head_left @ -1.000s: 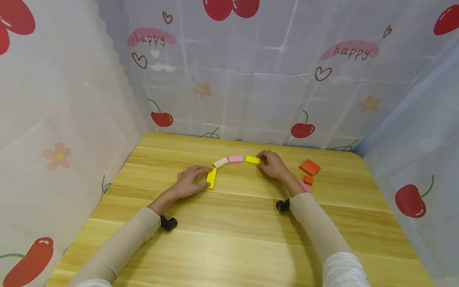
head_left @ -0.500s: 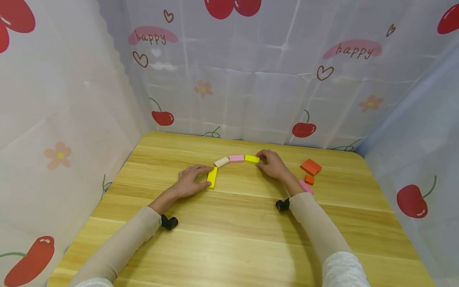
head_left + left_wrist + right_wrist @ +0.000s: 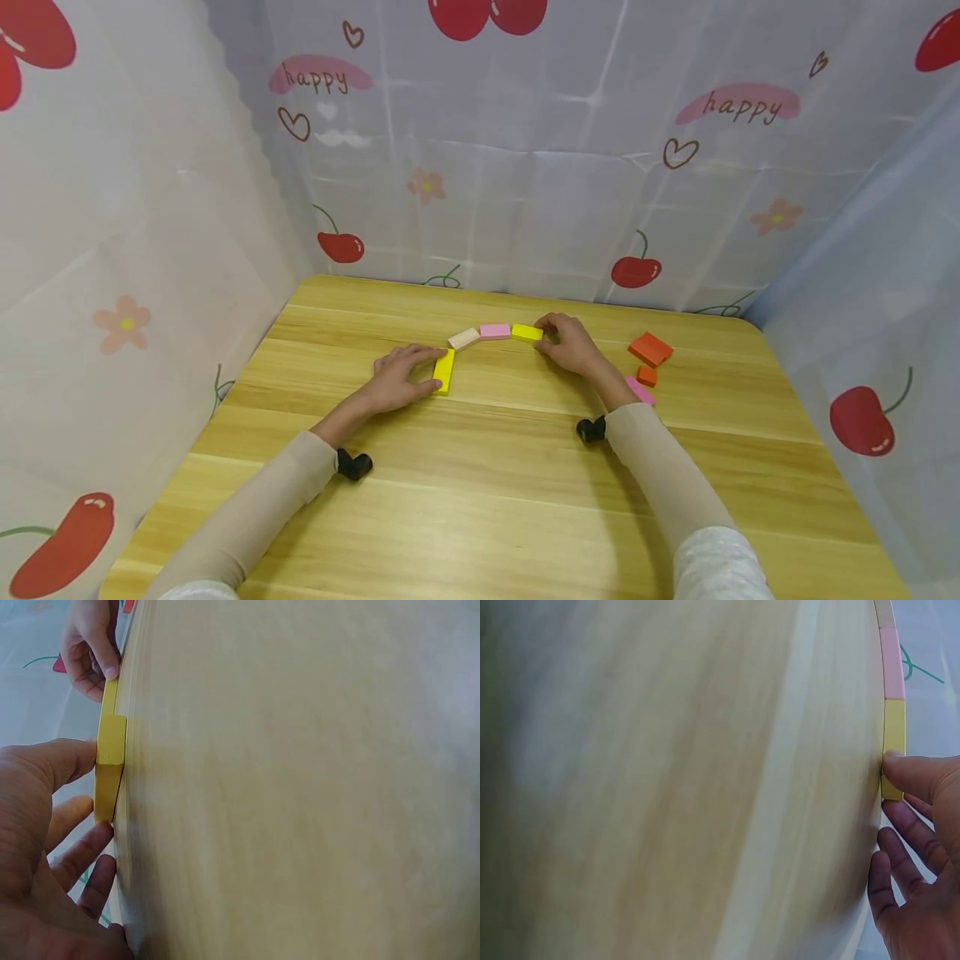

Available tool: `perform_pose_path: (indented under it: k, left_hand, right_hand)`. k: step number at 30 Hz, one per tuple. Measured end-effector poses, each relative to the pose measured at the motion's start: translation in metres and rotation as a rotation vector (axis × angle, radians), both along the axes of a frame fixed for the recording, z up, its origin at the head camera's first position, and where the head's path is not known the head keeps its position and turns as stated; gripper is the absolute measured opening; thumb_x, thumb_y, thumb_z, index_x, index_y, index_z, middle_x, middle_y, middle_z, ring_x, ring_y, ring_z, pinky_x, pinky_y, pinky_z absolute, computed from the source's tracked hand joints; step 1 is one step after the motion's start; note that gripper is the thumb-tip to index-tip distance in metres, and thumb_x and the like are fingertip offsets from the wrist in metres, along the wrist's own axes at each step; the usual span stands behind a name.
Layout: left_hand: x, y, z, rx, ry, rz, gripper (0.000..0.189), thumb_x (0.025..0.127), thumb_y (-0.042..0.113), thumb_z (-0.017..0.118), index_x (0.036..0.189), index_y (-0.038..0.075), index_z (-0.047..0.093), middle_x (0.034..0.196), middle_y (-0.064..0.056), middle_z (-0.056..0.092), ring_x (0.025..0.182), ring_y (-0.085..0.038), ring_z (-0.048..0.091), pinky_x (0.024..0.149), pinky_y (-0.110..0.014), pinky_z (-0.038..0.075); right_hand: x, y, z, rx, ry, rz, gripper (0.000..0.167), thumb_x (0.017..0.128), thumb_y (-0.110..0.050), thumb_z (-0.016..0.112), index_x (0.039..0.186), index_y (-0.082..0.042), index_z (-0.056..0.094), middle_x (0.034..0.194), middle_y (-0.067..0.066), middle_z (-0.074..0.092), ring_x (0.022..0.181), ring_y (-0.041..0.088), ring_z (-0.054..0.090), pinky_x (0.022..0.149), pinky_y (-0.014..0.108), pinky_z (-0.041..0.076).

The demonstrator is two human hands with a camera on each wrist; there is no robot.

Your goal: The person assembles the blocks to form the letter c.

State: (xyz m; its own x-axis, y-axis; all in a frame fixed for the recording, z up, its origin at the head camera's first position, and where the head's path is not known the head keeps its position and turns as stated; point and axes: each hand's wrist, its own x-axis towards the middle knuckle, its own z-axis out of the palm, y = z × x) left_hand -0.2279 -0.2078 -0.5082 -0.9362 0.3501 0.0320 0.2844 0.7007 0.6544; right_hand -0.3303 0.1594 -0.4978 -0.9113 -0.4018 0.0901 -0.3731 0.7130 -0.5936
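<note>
A curved row of small wooden blocks lies on the table. My left hand (image 3: 393, 385) holds the yellow block (image 3: 444, 372) at the row's left end, thumb at its near end and a finger at its far end. Past that block come a plain wood block (image 3: 464, 338) and a pink block (image 3: 495, 332). At the right end, my right hand (image 3: 572, 346) pinches another yellow block (image 3: 527, 332) by its outer end. In the right wrist view this yellow block (image 3: 895, 724) lies end to end against the pink block (image 3: 892, 664).
To the right of my right hand lie a flat orange-red piece (image 3: 650, 350), a small orange block (image 3: 647, 377) and a pink piece (image 3: 641, 391) partly behind the forearm. Cherry-printed curtains (image 3: 480, 208) stand behind the wooden table (image 3: 450, 492) and at both sides.
The right yellow block has slid slightly left with my right hand, and its gap to the pink block has closed. My left hand stays on its yellow block.
</note>
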Motion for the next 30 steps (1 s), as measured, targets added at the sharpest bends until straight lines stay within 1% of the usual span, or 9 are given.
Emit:
perform_pose_path:
  k: [7, 12, 16, 20, 24, 30]
  left_hand:
    - [0.001, 0.001, 0.002, 0.006, -0.005, -0.004, 0.061, 0.100, 0.037, 0.074, 0.158, 0.026, 0.057, 0.161, -0.009, 0.055, 0.145, -0.041, 0.044, 0.111, -0.069, 0.020]
    - [0.002, 0.001, 0.004, 0.008, 0.000, -0.006, 0.062, 0.101, 0.037, 0.074, 0.158, 0.024, 0.056, 0.161, -0.010, 0.055, 0.145, -0.042, 0.045, 0.111, -0.070, 0.020]
    - [0.002, 0.001, 0.005, 0.012, 0.001, -0.005, 0.061, 0.100, 0.036, 0.074, 0.158, 0.024, 0.057, 0.160, -0.010, 0.055, 0.145, -0.042, 0.045, 0.111, -0.070, 0.019]
    - [0.001, 0.001, 0.004, 0.010, 0.008, -0.005, 0.061, 0.101, 0.036, 0.074, 0.158, 0.025, 0.057, 0.160, -0.010, 0.055, 0.145, -0.042, 0.045, 0.111, -0.069, 0.019]
    - [0.001, 0.001, 0.002, 0.006, 0.009, -0.003, 0.061, 0.101, 0.037, 0.074, 0.158, 0.025, 0.057, 0.161, -0.010, 0.055, 0.145, -0.042, 0.044, 0.110, -0.070, 0.019]
    - [0.002, 0.000, 0.001, 0.012, 0.012, -0.005, 0.061, 0.100, 0.037, 0.073, 0.158, 0.023, 0.057, 0.159, -0.012, 0.055, 0.144, -0.045, 0.044, 0.109, -0.071, 0.019]
  right_hand:
    - [0.002, 0.005, 0.002, -0.016, -0.009, 0.012, 0.040, 0.101, -0.013, 0.073, 0.136, 0.004, 0.064, 0.132, 0.026, 0.068, 0.125, 0.042, 0.061, 0.115, 0.057, 0.047]
    - [0.005, 0.011, 0.003, -0.027, -0.013, 0.021, 0.041, 0.102, -0.015, 0.073, 0.137, 0.004, 0.063, 0.133, 0.026, 0.069, 0.127, 0.042, 0.063, 0.116, 0.058, 0.047]
    - [0.010, 0.020, 0.009, -0.016, -0.038, 0.026, 0.047, 0.102, -0.019, 0.074, 0.140, 0.004, 0.061, 0.135, 0.026, 0.067, 0.128, 0.043, 0.061, 0.117, 0.059, 0.045]
    - [0.015, 0.035, 0.015, 0.005, -0.038, 0.017, 0.049, 0.101, -0.022, 0.074, 0.142, 0.003, 0.060, 0.136, 0.026, 0.066, 0.128, 0.045, 0.059, 0.116, 0.061, 0.044]
    - [0.023, 0.054, 0.023, 0.034, -0.049, 0.022, 0.046, 0.104, -0.020, 0.069, 0.143, 0.003, 0.060, 0.138, 0.028, 0.065, 0.131, 0.048, 0.057, 0.113, 0.063, 0.045]
    - [0.042, 0.084, 0.035, 0.043, -0.076, 0.025, 0.041, 0.108, -0.018, 0.064, 0.142, 0.006, 0.060, 0.140, 0.031, 0.063, 0.131, 0.051, 0.057, 0.111, 0.066, 0.046]
